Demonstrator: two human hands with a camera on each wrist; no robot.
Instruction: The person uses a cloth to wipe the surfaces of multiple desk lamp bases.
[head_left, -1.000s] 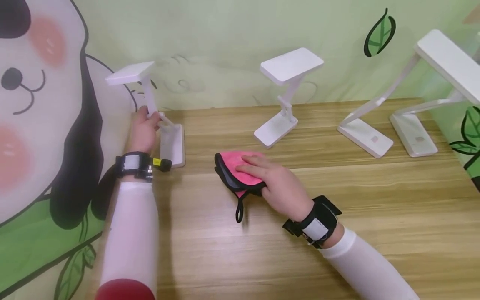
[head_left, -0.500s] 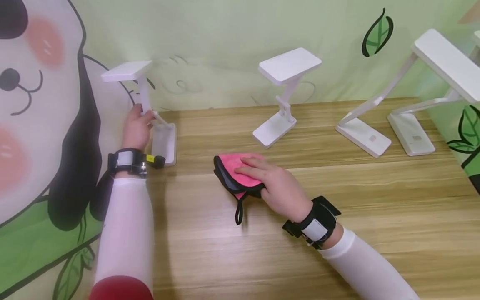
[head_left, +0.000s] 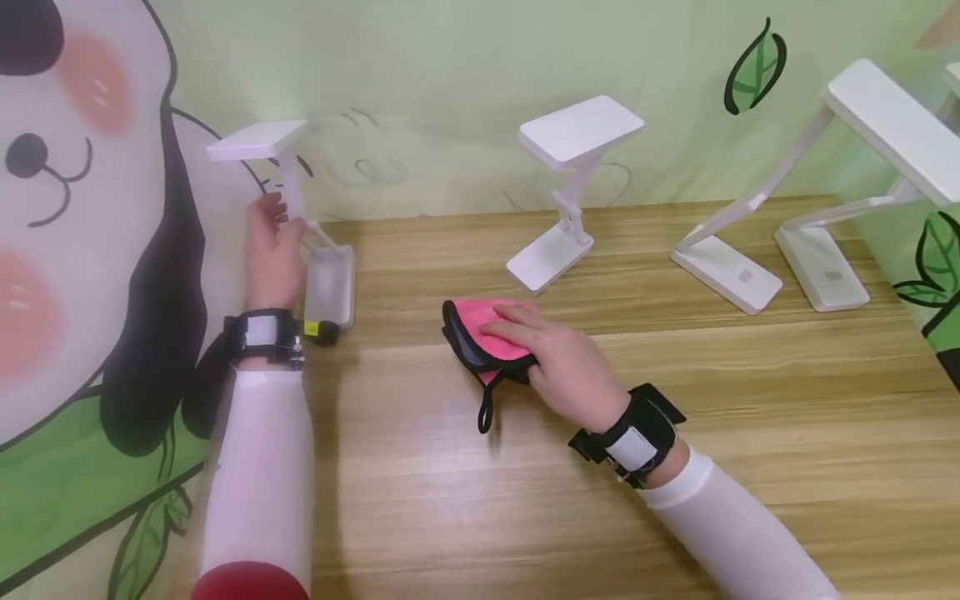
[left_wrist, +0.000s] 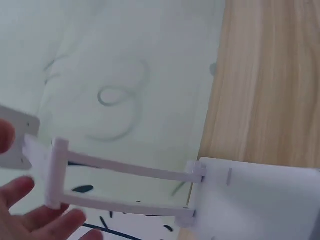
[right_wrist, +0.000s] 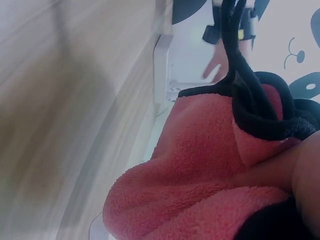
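Observation:
At the left end of the table stands a white folding desk lamp [head_left: 258, 140]. My left hand [head_left: 273, 258] is beside its stem, and in the left wrist view the spread fingers [left_wrist: 65, 225] lie close by the hinge, with the thumb apart from them. That view also shows the lamp's two thin struts running to the base [left_wrist: 255, 200]. My right hand [head_left: 576, 367] grips a folded pink cleaning cloth [head_left: 491, 329] with black edging and a hanging loop, fingers on top. Up close, the thumb tucks into the cloth's folds [right_wrist: 200, 140].
Another white desk lamp [head_left: 581, 133] stands at the back middle. Two more, a lamp [head_left: 727, 271] and a taller-looking one [head_left: 828, 271], stand at the right. A green wall with a painted panda [head_left: 75, 208] borders the wooden table [head_left: 450, 508] at the back and left.
The left hand's fingers have loosened from the lamp's stem and opened, after the lamp shifted slightly left. The right hand has moved the cloth slightly right and up.

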